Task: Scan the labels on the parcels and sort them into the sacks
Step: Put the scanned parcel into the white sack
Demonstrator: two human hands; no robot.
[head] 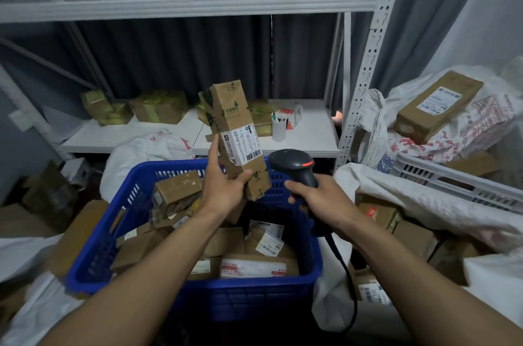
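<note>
My left hand (223,184) grips a long brown cardboard parcel (229,113) upright above the blue basket (198,294), its white label (240,144) with barcode turned toward me. My right hand (317,198) holds a black barcode scanner (294,165) by its handle, the head with its red window just right of the label. The basket holds several more brown parcels (175,192). A white sack (424,198) lies open at the right with parcels inside, and another white sack (147,153) sits behind the basket.
A white metal shelf unit (365,68) stands behind, with wrapped boxes, a white cup and tape rolls on it. A long box (435,105) rests on a printed sack at the right. A white crate (458,178) sits below it. Loose boxes crowd the floor at the left.
</note>
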